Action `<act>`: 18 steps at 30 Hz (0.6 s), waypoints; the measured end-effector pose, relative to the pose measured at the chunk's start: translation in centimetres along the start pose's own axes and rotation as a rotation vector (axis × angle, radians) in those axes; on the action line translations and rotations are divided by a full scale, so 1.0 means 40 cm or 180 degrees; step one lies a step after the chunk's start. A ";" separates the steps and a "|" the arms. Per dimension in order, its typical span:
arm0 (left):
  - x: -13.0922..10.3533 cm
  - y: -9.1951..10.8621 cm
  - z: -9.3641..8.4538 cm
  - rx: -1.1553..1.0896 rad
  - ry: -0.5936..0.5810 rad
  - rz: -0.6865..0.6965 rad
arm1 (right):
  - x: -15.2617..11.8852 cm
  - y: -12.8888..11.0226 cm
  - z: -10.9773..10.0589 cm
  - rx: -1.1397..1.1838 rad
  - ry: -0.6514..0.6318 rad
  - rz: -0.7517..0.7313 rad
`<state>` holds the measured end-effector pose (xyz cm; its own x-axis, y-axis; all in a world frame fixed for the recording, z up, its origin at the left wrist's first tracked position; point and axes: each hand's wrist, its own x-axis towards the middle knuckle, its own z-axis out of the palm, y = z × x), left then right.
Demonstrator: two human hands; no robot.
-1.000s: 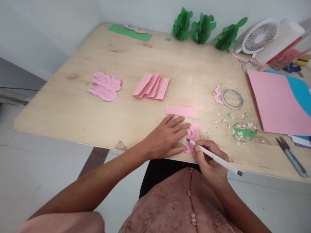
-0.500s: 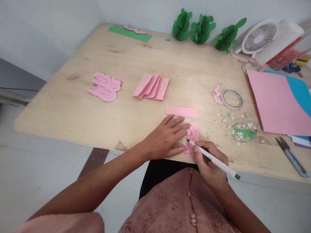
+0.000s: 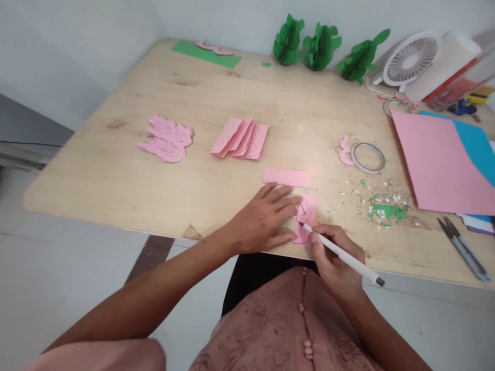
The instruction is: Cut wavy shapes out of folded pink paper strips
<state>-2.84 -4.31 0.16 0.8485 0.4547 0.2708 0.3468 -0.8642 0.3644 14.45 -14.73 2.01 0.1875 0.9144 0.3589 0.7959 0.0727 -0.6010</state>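
A small pink paper piece (image 3: pixel 308 206) with curved dark outlines lies at the table's front edge. My left hand (image 3: pixel 265 219) rests flat with its fingers spread, the fingertips on the paper's left side. My right hand (image 3: pixel 338 257) is closed round a white pen (image 3: pixel 344 254), whose dark tip meets the paper near its middle. Just above my left fingers lies a folded pink strip (image 3: pixel 286 178). Farther up are folded pink papers (image 3: pixel 242 138) with drawn curves, and to their left a pile of scalloped pink cutouts (image 3: pixel 166 138).
On the wooden table (image 3: pixel 216 196) are a tape roll (image 3: pixel 367 157), green and white scraps (image 3: pixel 386 210), snips (image 3: pixel 464 248) and pink sheets (image 3: pixel 444 159) at right. Green paper shapes (image 3: pixel 288 41), a white fan (image 3: pixel 412 59) and a green strip (image 3: pixel 207 54) stand or lie at the back.
The pen tip has moved slightly right and down on the pink paper, with my right hand shifting a little. My left hand stays in place.
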 end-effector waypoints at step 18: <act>-0.001 -0.001 0.004 -0.0027 0.0000 0.0006 | -0.013 0.010 -0.009 -0.0039 -0.0007 0.0092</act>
<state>-2.85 -4.31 -0.01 0.8491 0.4531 0.2716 0.3418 -0.8632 0.3715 14.89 -15.33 1.83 0.2091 0.9169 0.3399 0.7972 0.0415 -0.6023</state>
